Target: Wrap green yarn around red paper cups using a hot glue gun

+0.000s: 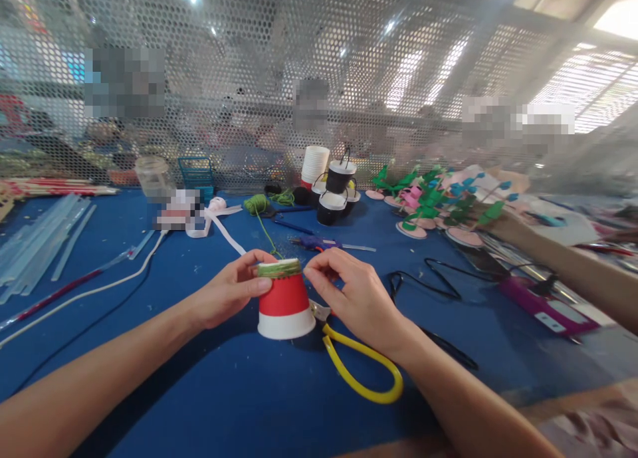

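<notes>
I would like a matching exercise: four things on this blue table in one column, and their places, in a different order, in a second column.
1. red cup
2. yellow-handled scissors
3. clear glue sticks
4. black pots

a. far left of the table
b. upside down between both hands
c. far side, near the mesh
d. under the right hand

Pairs: 1-b, 2-d, 3-a, 4-c

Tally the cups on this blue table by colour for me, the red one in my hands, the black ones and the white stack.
Red and white cup, upside down between left hand and right hand: 1
Black cups: 3 clearly visible
White cup stack: 1 stack, cups uncountable
Total: 5
</notes>
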The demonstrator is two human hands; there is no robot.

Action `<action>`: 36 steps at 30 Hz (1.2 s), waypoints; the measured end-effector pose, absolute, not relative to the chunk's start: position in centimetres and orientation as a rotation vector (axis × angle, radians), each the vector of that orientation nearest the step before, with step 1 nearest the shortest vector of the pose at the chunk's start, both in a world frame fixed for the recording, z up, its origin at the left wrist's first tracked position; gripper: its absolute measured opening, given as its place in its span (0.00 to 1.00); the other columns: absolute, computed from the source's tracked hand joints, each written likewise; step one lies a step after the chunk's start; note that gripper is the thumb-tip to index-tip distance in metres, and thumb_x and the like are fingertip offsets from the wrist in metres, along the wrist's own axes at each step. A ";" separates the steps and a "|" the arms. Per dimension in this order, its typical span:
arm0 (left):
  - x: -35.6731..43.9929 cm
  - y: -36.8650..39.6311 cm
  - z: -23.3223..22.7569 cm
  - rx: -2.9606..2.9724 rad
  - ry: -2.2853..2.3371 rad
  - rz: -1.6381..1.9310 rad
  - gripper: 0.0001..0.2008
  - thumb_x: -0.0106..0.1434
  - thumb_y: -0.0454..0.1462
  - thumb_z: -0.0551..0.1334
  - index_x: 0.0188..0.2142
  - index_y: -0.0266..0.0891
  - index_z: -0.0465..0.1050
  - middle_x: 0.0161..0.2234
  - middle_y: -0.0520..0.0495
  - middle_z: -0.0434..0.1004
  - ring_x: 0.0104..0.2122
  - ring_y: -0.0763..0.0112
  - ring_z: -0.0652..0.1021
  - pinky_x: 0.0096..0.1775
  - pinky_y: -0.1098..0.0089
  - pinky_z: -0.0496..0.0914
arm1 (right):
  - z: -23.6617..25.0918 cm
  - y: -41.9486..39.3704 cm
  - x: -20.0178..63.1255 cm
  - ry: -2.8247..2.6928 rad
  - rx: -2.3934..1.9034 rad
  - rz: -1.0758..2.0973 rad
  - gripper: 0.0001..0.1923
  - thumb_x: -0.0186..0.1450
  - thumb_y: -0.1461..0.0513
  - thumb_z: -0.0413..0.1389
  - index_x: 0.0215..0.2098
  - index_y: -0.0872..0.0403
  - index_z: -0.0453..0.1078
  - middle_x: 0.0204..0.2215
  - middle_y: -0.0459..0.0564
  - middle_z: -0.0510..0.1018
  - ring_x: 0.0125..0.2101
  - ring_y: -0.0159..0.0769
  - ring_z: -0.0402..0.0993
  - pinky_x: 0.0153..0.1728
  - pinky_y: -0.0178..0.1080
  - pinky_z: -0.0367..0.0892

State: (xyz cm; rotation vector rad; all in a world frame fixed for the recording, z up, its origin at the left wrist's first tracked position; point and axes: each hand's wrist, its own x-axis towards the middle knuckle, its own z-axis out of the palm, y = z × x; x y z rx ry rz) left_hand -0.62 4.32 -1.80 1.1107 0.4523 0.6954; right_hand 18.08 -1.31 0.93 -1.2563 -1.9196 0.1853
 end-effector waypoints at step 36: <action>0.4 3.7 -0.9 1.634 0.843 0.706 0.18 0.49 0.41 0.65 0.37 0.39 0.65 0.32 0.51 0.70 0.33 0.70 0.71 0.36 0.68 0.64 | -1.2 0.0 16.9 -1.887 -1.178 0.395 0.08 0.59 0.69 0.50 0.25 0.53 0.58 0.35 0.51 0.73 0.36 0.34 0.69 0.38 0.39 0.64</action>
